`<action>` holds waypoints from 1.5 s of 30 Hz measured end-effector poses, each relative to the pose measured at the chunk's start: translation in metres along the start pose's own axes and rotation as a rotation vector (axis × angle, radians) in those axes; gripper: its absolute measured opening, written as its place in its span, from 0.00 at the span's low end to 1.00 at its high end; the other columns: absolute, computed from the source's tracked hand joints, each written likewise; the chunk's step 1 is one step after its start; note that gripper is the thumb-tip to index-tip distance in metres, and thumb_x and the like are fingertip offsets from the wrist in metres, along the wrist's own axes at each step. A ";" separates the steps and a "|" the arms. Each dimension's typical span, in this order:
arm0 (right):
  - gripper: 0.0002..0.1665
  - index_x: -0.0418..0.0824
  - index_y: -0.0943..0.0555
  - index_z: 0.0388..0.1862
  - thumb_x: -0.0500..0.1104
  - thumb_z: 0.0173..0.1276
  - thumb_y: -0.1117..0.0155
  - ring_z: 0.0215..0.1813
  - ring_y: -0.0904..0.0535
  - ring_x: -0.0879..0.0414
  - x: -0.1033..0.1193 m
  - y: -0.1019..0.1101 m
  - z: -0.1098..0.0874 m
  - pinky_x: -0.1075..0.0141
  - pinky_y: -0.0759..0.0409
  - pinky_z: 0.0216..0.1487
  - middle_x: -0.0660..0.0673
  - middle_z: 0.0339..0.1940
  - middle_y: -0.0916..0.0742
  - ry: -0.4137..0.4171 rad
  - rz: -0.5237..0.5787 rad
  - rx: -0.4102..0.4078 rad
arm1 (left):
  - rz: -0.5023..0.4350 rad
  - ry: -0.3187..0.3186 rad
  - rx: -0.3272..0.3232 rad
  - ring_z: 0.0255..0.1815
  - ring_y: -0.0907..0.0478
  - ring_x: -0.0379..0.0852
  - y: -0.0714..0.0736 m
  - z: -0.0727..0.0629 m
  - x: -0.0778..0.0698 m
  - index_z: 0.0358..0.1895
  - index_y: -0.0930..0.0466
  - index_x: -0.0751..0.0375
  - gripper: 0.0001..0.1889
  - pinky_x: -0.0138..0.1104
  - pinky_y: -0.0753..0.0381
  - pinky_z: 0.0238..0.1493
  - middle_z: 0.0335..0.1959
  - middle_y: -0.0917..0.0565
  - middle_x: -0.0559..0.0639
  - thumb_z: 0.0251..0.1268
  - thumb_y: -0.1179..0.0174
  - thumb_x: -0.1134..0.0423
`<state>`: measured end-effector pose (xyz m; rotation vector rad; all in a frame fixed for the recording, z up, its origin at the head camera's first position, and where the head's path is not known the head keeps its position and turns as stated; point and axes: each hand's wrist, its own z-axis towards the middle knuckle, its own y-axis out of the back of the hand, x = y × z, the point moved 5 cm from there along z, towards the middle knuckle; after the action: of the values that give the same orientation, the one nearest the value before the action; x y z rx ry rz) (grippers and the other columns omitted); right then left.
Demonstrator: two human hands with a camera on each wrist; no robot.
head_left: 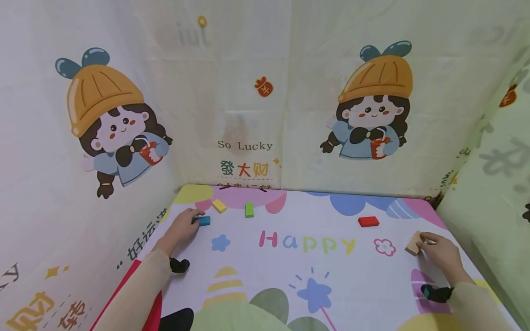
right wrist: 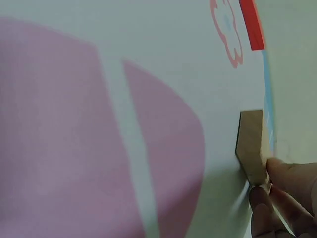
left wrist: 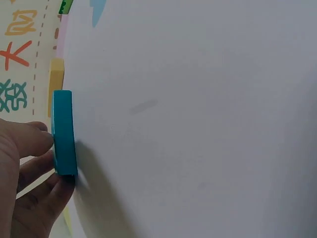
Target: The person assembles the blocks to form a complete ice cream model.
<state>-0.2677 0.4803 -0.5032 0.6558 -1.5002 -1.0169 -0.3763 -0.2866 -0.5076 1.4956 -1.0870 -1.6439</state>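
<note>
At the left of the head view, my left hand (head_left: 182,230) pinches one end of a blue block (head_left: 204,221). The left wrist view has the thumb on the blue block's (left wrist: 64,134) side and fingertips at its lower end. Over on the right, my right hand (head_left: 443,253) grips a plain wooden block (head_left: 413,243) between thumb and fingers. Close up, that wooden block (right wrist: 251,141) appears tilted, with fingertips at its near end. A yellow block (head_left: 219,206) lies just beyond the blue one, and a green block (head_left: 249,210) is to its right.
A red block (head_left: 368,221) lies toward the back right of the table (head_left: 290,271), whose cover carries "Happy" and cartoon shapes. Printed cloth walls (head_left: 306,138) rise along the table's back and sides. A black object (head_left: 178,319) shows at the bottom edge.
</note>
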 end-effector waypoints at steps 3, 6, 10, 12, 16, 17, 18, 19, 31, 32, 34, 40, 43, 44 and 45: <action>0.28 0.24 0.25 0.64 0.43 0.74 0.40 0.60 0.30 0.17 0.005 0.000 -0.004 0.36 0.28 0.54 0.16 0.61 0.23 -0.014 0.024 -0.027 | -0.013 0.000 -0.011 0.64 0.24 0.64 0.000 -0.003 -0.001 0.62 0.19 0.64 0.16 0.58 0.25 0.68 0.62 0.22 0.66 0.76 0.46 0.69; 0.28 0.25 0.25 0.65 0.44 0.74 0.40 0.61 0.31 0.18 0.010 -0.001 -0.007 0.37 0.28 0.55 0.16 0.61 0.23 -0.042 0.050 -0.016 | -0.016 0.007 -0.015 0.63 0.24 0.63 0.000 -0.005 -0.002 0.62 0.18 0.64 0.17 0.57 0.24 0.67 0.62 0.20 0.65 0.76 0.47 0.70; 0.30 0.24 0.26 0.66 0.44 0.74 0.39 0.63 0.32 0.18 0.018 -0.006 -0.010 0.34 0.30 0.60 0.15 0.64 0.26 -0.061 0.063 0.013 | -0.006 0.021 -0.006 0.63 0.23 0.63 0.000 -0.006 -0.001 0.63 0.18 0.62 0.18 0.56 0.23 0.67 0.61 0.20 0.64 0.76 0.47 0.70; 0.31 0.24 0.27 0.66 0.45 0.74 0.38 0.63 0.33 0.17 0.022 -0.010 -0.011 0.32 0.31 0.61 0.15 0.63 0.25 -0.059 0.063 0.037 | -0.009 0.029 0.002 0.62 0.23 0.63 0.000 -0.007 0.000 0.63 0.18 0.62 0.18 0.56 0.23 0.66 0.61 0.20 0.64 0.76 0.46 0.69; 0.33 0.25 0.27 0.67 0.48 0.73 0.36 0.63 0.31 0.18 0.030 -0.021 -0.012 0.32 0.30 0.60 0.17 0.60 0.22 -0.047 0.075 0.088 | 0.009 0.021 0.014 0.61 0.22 0.63 0.003 -0.011 0.003 0.62 0.17 0.63 0.18 0.57 0.22 0.64 0.59 0.19 0.65 0.74 0.45 0.71; 0.34 0.26 0.27 0.68 0.48 0.73 0.36 0.63 0.31 0.18 0.032 -0.023 -0.012 0.32 0.30 0.60 0.17 0.60 0.21 -0.051 0.083 0.102 | 0.011 0.020 0.018 0.60 0.22 0.63 0.004 -0.012 0.003 0.62 0.17 0.64 0.18 0.57 0.22 0.64 0.58 0.19 0.65 0.73 0.45 0.71; 0.34 0.26 0.27 0.68 0.48 0.73 0.36 0.63 0.31 0.19 0.034 -0.025 -0.012 0.33 0.30 0.60 0.17 0.60 0.21 -0.047 0.087 0.108 | 0.014 0.016 0.025 0.60 0.22 0.64 0.004 -0.013 0.003 0.63 0.17 0.63 0.18 0.58 0.22 0.64 0.58 0.19 0.65 0.74 0.45 0.72; 0.34 0.26 0.27 0.68 0.48 0.73 0.36 0.63 0.30 0.19 0.036 -0.026 -0.013 0.34 0.29 0.59 0.17 0.60 0.21 -0.046 0.092 0.116 | 0.015 0.014 0.033 0.60 0.22 0.64 0.004 -0.013 0.003 0.63 0.18 0.63 0.19 0.58 0.22 0.64 0.58 0.19 0.65 0.74 0.46 0.72; 0.28 0.32 0.22 0.68 0.44 0.74 0.37 0.61 0.26 0.28 0.080 -0.053 -0.027 0.43 0.22 0.53 0.22 0.63 0.20 -0.063 0.198 0.213 | -0.005 0.008 0.065 0.58 0.22 0.60 -0.001 -0.013 -0.001 0.67 0.19 0.59 0.21 0.56 0.21 0.63 0.57 0.19 0.62 0.74 0.47 0.72; 0.27 0.33 0.21 0.67 0.45 0.74 0.36 0.61 0.26 0.28 0.085 -0.055 -0.028 0.43 0.22 0.54 0.22 0.63 0.20 -0.058 0.197 0.207 | -0.006 0.005 0.061 0.57 0.22 0.59 -0.002 -0.013 -0.001 0.67 0.19 0.59 0.22 0.55 0.20 0.62 0.57 0.19 0.62 0.74 0.46 0.72; 0.26 0.33 0.20 0.65 0.46 0.73 0.35 0.60 0.25 0.29 0.094 -0.060 -0.030 0.45 0.21 0.53 0.23 0.63 0.20 -0.046 0.193 0.201 | -0.006 0.000 0.055 0.56 0.22 0.58 -0.003 -0.013 -0.002 0.66 0.18 0.58 0.22 0.54 0.20 0.62 0.56 0.18 0.61 0.73 0.46 0.72; 0.24 0.34 0.17 0.61 0.46 0.71 0.31 0.53 0.21 0.36 0.116 -0.071 -0.036 0.61 0.23 0.41 0.26 0.58 0.16 -0.006 0.185 0.202 | -0.013 -0.034 0.050 0.49 0.22 0.54 -0.007 -0.014 -0.014 0.64 0.16 0.58 0.20 0.50 0.18 0.55 0.53 0.17 0.60 0.72 0.43 0.71; 0.23 0.35 0.16 0.59 0.44 0.69 0.30 0.51 0.19 0.40 0.125 -0.077 -0.037 0.64 0.24 0.40 0.28 0.56 0.14 0.016 0.195 0.204 | -0.023 -0.045 0.052 0.47 0.23 0.51 -0.010 -0.015 -0.020 0.64 0.16 0.58 0.19 0.49 0.18 0.54 0.53 0.17 0.59 0.73 0.42 0.70; 0.22 0.35 0.15 0.59 0.44 0.69 0.29 0.51 0.19 0.40 0.127 -0.079 -0.038 0.64 0.24 0.40 0.29 0.55 0.13 0.027 0.197 0.204 | -0.026 -0.046 0.053 0.47 0.23 0.51 -0.011 -0.015 -0.022 0.64 0.16 0.58 0.19 0.48 0.18 0.54 0.53 0.17 0.58 0.73 0.42 0.70; 0.22 0.36 0.15 0.58 0.44 0.68 0.29 0.50 0.18 0.41 0.130 -0.080 -0.038 0.63 0.24 0.40 0.30 0.54 0.13 0.037 0.199 0.204 | -0.030 -0.044 0.055 0.47 0.23 0.51 -0.011 -0.016 -0.023 0.64 0.16 0.58 0.19 0.48 0.18 0.54 0.53 0.17 0.58 0.74 0.42 0.70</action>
<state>-0.2668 0.3227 -0.5108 0.6494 -1.6144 -0.7032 -0.3569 -0.2636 -0.5077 1.5233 -1.1475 -1.6874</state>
